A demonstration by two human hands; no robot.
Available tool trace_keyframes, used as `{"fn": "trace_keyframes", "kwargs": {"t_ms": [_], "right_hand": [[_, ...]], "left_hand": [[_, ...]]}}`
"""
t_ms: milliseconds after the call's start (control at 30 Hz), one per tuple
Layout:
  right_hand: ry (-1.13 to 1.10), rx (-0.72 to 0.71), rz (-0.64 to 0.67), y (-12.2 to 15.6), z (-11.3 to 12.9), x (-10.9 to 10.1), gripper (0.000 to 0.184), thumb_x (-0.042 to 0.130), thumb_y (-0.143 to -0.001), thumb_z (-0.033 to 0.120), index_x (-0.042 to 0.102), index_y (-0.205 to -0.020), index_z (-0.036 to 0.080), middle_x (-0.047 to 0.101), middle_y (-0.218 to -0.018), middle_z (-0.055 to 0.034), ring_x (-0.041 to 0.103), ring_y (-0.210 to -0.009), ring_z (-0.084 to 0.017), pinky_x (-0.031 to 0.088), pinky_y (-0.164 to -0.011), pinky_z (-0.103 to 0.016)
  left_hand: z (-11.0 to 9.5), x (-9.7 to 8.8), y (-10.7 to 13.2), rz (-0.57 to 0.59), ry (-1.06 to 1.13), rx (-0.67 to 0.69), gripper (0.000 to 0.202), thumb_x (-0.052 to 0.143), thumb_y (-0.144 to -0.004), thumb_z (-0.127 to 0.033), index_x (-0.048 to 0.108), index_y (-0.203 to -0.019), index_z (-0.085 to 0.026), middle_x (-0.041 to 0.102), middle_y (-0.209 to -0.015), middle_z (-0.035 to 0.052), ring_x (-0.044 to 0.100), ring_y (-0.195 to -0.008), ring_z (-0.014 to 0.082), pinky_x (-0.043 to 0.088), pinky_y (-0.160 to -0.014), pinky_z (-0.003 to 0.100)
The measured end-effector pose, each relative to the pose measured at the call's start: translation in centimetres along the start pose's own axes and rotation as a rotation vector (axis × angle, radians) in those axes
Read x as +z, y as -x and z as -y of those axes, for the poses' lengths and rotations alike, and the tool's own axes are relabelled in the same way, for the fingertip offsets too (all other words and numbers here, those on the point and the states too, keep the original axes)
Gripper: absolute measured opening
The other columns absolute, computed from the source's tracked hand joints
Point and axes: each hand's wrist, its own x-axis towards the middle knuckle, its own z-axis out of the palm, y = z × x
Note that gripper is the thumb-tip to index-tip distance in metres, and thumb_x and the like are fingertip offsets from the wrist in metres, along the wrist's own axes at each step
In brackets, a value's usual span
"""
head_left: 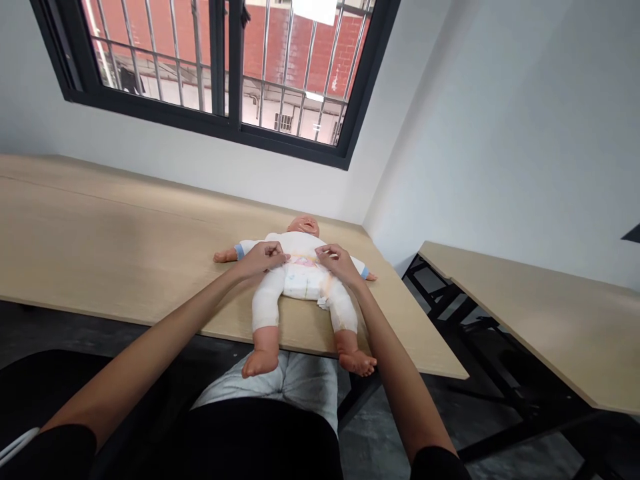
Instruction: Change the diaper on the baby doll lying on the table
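A baby doll (300, 287) in white clothes lies on its back on the wooden table (125, 247), head toward the wall, bare feet hanging past the near edge. It wears a white diaper (303, 283) with a coloured waistband. My left hand (263, 257) rests on the doll's waist at the diaper's left side, fingers curled and pinching the waistband. At the right side of the waist my right hand (339, 261) does the same, its fingers bent onto the diaper's edge.
A second wooden table (540, 313) on a black frame stands to the right, with a gap of dark floor between. A barred window (225, 67) sits above the table in the white wall. My lap is under the near table edge.
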Motion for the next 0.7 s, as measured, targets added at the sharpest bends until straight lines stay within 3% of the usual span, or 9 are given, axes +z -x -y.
{"fn": "trace_keyframes", "kwargs": {"t_ms": [100, 200, 300, 400, 500, 700], "right_hand": [[0.036, -0.061, 0.12, -1.6, 0.6, 1.2, 0.028, 0.062, -0.078, 0.045, 0.068, -0.087, 0.018, 0.068, -0.1, -0.0063, 0.06, -0.092, -0.017, 0.044, -0.082, -0.029], [0.139, -0.107, 0.254, -3.2, 1.5, 2.9, 0.026, 0.064, -0.076, 0.044, 0.068, -0.075, 0.018, 0.068, -0.084, -0.0046, 0.06, -0.082, -0.018, 0.044, -0.076, -0.03], [0.233, -0.108, 0.308, -4.2, 2.0, 4.4, 0.026, 0.063, -0.077, 0.043, 0.065, -0.07, 0.019, 0.067, -0.079, -0.0028, 0.058, -0.079, -0.018, 0.042, -0.074, -0.03], [0.206, -0.108, 0.275, -4.4, 1.7, 5.1, 0.017, 0.061, -0.077, 0.036, 0.063, -0.079, 0.019, 0.066, -0.084, -0.0012, 0.058, -0.081, -0.017, 0.043, -0.076, -0.03], [0.142, -0.121, 0.2, -4.3, 0.9, 5.2, 0.019, 0.061, -0.075, 0.031, 0.058, -0.091, 0.021, 0.064, -0.09, -0.0001, 0.057, -0.081, -0.015, 0.044, -0.075, -0.029], [0.106, -0.115, 0.07, -4.6, 0.1, 5.9, 0.018, 0.057, -0.076, 0.027, 0.056, -0.093, 0.023, 0.062, -0.088, -0.0002, 0.057, -0.079, -0.017, 0.047, -0.076, -0.032]], "left_hand": [[0.4, 0.0, -0.1, 0.07, -0.075, 0.009, 0.037, 0.069, -0.071, -0.044, 0.046, -0.061, -0.017, 0.041, -0.062, -0.0041, 0.037, -0.056, 0.01, 0.03, -0.052, 0.022], [0.3, 0.1, 0.0, 0.135, -0.097, -0.003, 0.037, 0.072, -0.067, -0.045, 0.048, -0.065, -0.017, 0.042, -0.066, -0.0037, 0.038, -0.059, 0.0113, 0.03, -0.054, 0.023], [0.3, 0.2, 0.0, 0.147, -0.09, -0.006, 0.036, 0.075, -0.064, -0.043, 0.049, -0.064, -0.017, 0.043, -0.067, -0.0032, 0.039, -0.062, 0.0122, 0.031, -0.056, 0.024], [0.4, 0.5, 0.1, 0.119, -0.045, -0.041, 0.035, 0.075, -0.063, -0.041, 0.05, -0.064, -0.017, 0.045, -0.068, -0.0026, 0.04, -0.063, 0.0125, 0.032, -0.057, 0.024], [0.7, 0.9, 0.3, 0.076, 0.02, -0.057, 0.033, 0.076, -0.064, -0.04, 0.053, -0.066, -0.016, 0.048, -0.068, -0.0013, 0.043, -0.065, 0.0134, 0.033, -0.056, 0.025], [0.9, 1.4, 0.2, 0.002, 0.115, -0.076, 0.03, 0.075, -0.065, -0.039, 0.057, -0.065, -0.015, 0.054, -0.067, -0.0001, 0.048, -0.065, 0.014, 0.035, -0.058, 0.025]]}}
